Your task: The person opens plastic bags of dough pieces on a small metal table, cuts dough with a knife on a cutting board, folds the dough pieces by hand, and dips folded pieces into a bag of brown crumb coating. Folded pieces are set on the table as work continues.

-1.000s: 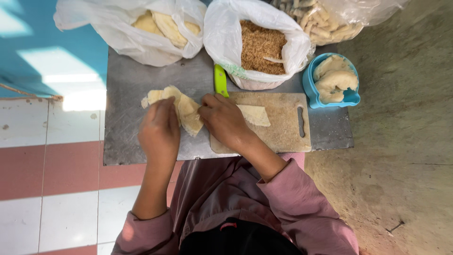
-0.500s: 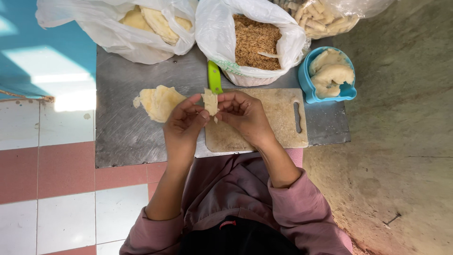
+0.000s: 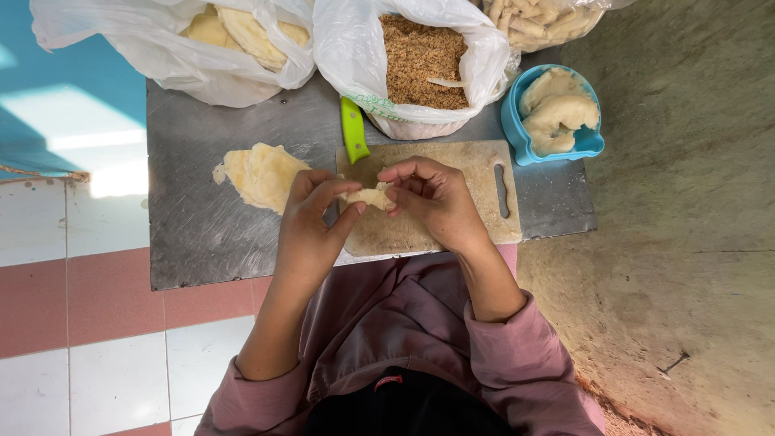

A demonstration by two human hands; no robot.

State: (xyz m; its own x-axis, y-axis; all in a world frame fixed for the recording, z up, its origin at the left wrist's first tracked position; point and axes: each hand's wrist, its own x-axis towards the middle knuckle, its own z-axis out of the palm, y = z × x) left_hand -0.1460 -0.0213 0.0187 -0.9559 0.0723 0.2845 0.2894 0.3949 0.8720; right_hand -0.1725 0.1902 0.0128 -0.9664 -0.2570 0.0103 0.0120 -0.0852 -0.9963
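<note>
Holding: small dough piece (image 3: 370, 196), pinched betw. fingertips of both hands, just above wooden cutting board (image 3: 476, 211).
L hand (image 3: 311, 230): fingers curled narrow on dough's left end.
R hand (image 3: 432, 200): fingers bent, closed on right end.
Left of L fingers: flat dough sheet (image 3: 260, 173) on metal tray (image 3: 202, 234).
Beyond fingers: green knife handle (image 3: 353, 129), bag of brown crumbs (image 3: 420, 56).
Far R: blue bowl (image 3: 517, 133) w/ dough.

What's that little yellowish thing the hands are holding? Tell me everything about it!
The small dough piece is pale yellow, soft-looking and thin, folded or rolled into a short strip. It lies roughly level just above the wooden cutting board, pinched between the left hand and the right hand. Fingers hide parts of it.
</note>
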